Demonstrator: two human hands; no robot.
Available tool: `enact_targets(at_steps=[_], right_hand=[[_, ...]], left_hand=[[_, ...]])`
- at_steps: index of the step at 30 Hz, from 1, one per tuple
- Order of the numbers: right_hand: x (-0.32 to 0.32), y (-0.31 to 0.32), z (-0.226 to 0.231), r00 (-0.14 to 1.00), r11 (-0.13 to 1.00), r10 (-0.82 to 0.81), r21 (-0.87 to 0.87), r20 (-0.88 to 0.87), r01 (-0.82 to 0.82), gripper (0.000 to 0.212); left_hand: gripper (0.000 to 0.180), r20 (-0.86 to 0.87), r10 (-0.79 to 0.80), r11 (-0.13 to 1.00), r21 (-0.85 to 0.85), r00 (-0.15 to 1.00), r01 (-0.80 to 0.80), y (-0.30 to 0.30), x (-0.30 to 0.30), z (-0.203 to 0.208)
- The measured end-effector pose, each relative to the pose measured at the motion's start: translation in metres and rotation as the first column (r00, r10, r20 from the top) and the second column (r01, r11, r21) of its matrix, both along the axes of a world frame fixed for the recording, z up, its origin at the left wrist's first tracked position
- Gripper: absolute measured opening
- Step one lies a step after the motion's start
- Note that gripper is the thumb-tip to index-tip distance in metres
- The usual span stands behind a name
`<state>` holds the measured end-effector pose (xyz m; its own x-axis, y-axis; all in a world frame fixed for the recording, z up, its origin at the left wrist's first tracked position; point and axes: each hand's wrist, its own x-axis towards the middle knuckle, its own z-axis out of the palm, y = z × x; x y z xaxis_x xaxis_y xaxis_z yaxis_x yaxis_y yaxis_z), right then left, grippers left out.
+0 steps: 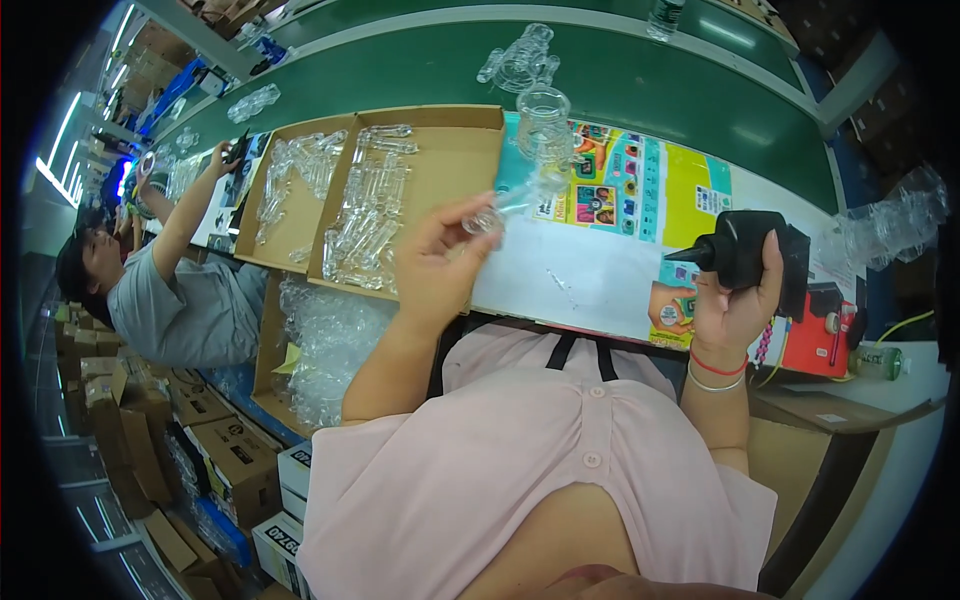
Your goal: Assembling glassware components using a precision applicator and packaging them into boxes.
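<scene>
My left hand (441, 262) pinches a small clear plastic piece (484, 221) between thumb and fingertips, above the left edge of a white sheet (545, 260). My right hand (728, 312) is wrapped round a black squeeze bottle (745, 240), whose tapered nozzle (687, 255) points left toward my other hand. A wide gap separates the nozzle from the clear piece. Beyond my left hand, a clear flared plastic part (545, 122) stands on the colourful printed board (650, 185). Another cluster of clear parts (522, 58) lies behind it on the green bench.
Two cardboard trays (455, 150) with clear plastic pieces (375, 215) sit at left, above a box of clear bags (335, 340). Stacked clear parts (895, 225) and a red card (815, 340) are at right. Farther left, a co-worker in grey (190, 300) reaches over the bench.
</scene>
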<state>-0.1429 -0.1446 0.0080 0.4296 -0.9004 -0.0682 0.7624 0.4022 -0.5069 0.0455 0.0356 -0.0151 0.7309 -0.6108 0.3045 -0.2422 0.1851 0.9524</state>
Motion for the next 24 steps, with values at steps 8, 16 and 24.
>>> enact_targets(at_steps=[8, 16, 24], right_hand=[[-0.008, 0.025, 0.03, 0.996, 0.925, 0.052, -0.373, -0.07, -0.074, 0.034], [-0.021, 0.032, 0.034, 0.922, 0.769, -0.132, -0.624, -0.365, -0.137, 0.044], [-0.027, 0.042, 0.033, 0.804, 0.584, -0.42, -0.804, -0.421, -0.117, 0.058]], left_hand=[[0.033, -0.025, -0.388, 0.911, -0.166, 0.921, 0.379, -0.024, -0.043, 0.013], [0.033, 0.237, -0.239, 0.946, -0.163, 0.942, 0.281, -0.027, -0.054, 0.017], [0.038, 0.336, -0.18, 0.931, -0.245, 0.925, 0.27, -0.029, -0.053, 0.011]])
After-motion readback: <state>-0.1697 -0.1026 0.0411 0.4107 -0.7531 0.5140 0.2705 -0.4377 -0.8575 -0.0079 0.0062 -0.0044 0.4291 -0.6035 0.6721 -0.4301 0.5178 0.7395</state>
